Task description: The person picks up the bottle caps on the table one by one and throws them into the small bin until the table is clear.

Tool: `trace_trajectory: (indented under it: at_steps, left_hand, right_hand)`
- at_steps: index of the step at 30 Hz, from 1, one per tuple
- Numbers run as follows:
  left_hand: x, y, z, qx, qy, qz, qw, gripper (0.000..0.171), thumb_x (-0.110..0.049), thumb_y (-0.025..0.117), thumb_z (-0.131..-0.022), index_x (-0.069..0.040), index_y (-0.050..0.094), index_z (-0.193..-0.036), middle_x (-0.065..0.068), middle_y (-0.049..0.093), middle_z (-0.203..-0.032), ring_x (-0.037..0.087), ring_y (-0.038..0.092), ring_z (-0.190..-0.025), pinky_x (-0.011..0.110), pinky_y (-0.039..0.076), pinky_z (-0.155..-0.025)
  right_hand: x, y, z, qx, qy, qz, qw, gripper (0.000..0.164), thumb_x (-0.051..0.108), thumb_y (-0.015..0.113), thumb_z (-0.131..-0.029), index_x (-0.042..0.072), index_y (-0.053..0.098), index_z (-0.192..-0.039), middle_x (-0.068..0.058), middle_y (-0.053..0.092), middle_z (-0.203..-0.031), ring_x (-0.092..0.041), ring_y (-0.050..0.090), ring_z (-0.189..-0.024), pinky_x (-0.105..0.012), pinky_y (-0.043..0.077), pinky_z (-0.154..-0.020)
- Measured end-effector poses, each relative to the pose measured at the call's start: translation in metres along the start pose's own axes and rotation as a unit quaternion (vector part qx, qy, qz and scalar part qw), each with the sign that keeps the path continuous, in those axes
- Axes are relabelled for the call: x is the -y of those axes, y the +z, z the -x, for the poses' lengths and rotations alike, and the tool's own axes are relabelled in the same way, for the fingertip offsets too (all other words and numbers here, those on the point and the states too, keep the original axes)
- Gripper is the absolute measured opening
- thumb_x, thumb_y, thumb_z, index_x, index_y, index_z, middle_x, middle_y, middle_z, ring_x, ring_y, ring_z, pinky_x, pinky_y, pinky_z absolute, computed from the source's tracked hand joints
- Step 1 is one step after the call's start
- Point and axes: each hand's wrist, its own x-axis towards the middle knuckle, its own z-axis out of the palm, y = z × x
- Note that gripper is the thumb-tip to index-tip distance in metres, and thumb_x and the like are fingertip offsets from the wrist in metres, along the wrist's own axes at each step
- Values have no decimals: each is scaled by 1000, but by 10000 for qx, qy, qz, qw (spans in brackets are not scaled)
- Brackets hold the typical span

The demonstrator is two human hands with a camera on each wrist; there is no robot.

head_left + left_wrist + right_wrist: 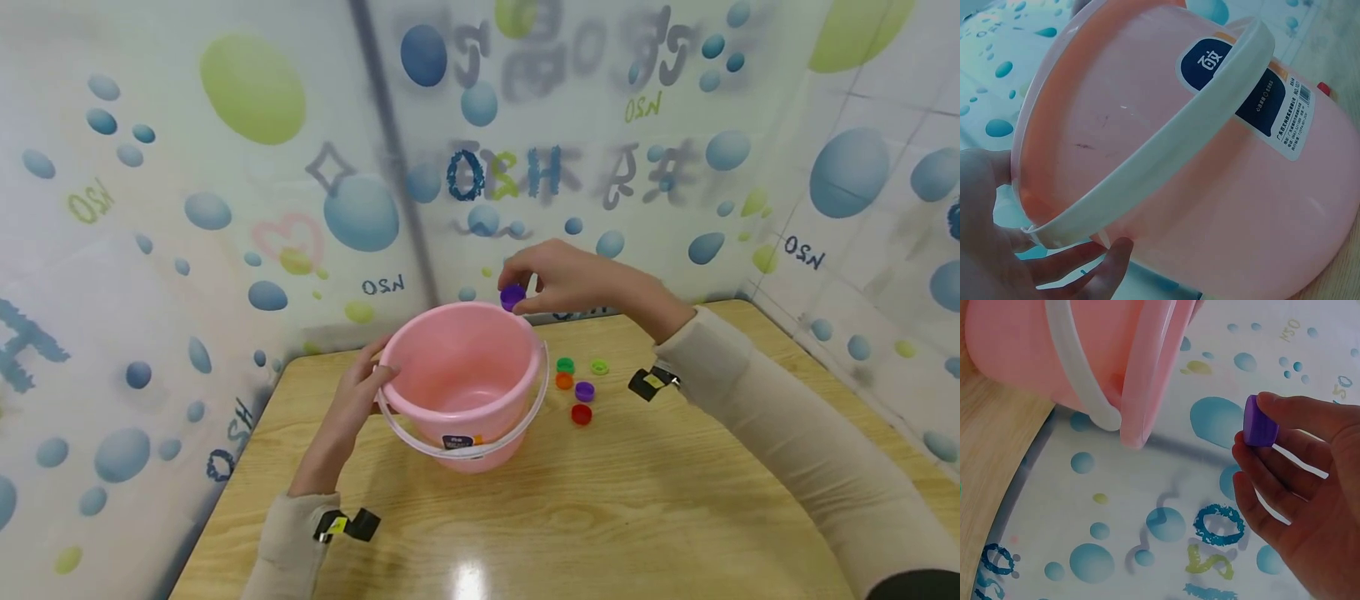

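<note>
A pink bucket (480, 442) with a white handle (464, 452) stands on the table. My left hand (348, 412) grips its left rim, thumb over the edge and fingers along the outside; in the left wrist view the fingers (1063, 272) lie beside the handle's end. Raised at the bucket's far right rim, my right hand (562, 275) pinches a purple bottle cap (512, 297) between thumb and fingers. The right wrist view shows this cap (1260, 423) held apart from the bucket rim (1141, 419).
Several bottle caps lie on the wooden table (637, 483) right of the bucket: green (566, 365), lime (599, 367), orange (564, 381), purple (585, 391) and red (581, 414). A patterned curtain (315, 217) hangs behind the table and along its sides.
</note>
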Motion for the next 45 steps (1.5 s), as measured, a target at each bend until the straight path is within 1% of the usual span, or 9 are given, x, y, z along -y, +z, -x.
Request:
trace_trajectory:
  at_steps: [4,9,14,18,22,30,37,45]
  left_hand:
    - [1,0,1,24,9,1,10000,55,-32,51,-105,-28,39,-159,19,59,-143,22,70,-94,29,60,-76]
    - [1,0,0,42,32,37,10000,55,-31,52,-104,-27,40,-158,20,59,-143,19,71,-92,29,60,-76]
    - [0,0,-2,34,38,44,10000,55,-32,52,-104,-27,41,-158,20,59,-142,21,70,-93,30,60,-75]
    - [1,0,-1,17,9,31,10000,55,-30,52,-104,-26,41,-158,21,59,-142,22,70,-94,29,61,-75]
    - [2,0,0,14,11,41,10000,55,-30,52,-104,-26,41,-158,21,60,-142,21,71,-93,29,61,-75]
    - [1,-1,0,11,17,59,10000,55,-30,52,-104,-26,41,-158,21,60,-140,21,71,-91,29,60,-74]
    - [2,-1,-1,69,56,92,9999,56,-30,52,-104,-25,40,-158,24,60,-137,20,72,-88,30,61,-73]
    - [2,-1,-2,63,45,92,9999,56,-32,53,-104,-25,40,-158,23,60,-138,20,72,-89,30,61,-73]
  right_hand:
    - [4,3,-8,159,-54,14,9999,28,24,76,-93,12,72,-118,1,74,-106,-13,68,-98,-34,61,-85]
    - [8,7,-14,301,-103,-10,9995,27,21,76,-93,12,72,-118,2,73,-106,-13,67,-99,-34,60,-85]
    - [13,8,-19,400,-110,-47,9991,26,19,75,-92,14,72,-118,3,73,-106,-13,67,-100,-32,60,-85]
    - [16,10,-25,503,-151,-70,9986,26,18,74,-92,13,71,-118,2,73,-107,-14,68,-101,-32,60,-86]
    - [23,12,-29,581,-210,-40,9981,26,18,75,-93,12,72,-118,1,73,-108,-14,69,-103,-32,60,-87]
    - [32,15,-40,679,-298,87,9972,24,16,72,-94,12,73,-117,1,74,-108,-14,68,-101,-29,59,-87]
    - [36,16,-45,665,-443,213,9966,23,17,73,-93,11,73,-115,1,74,-105,-14,67,-98,-29,58,-86]
    - [39,16,-47,740,-387,240,9962,25,19,76,-93,11,72,-116,1,74,-105,-14,68,-99,-28,58,-87]
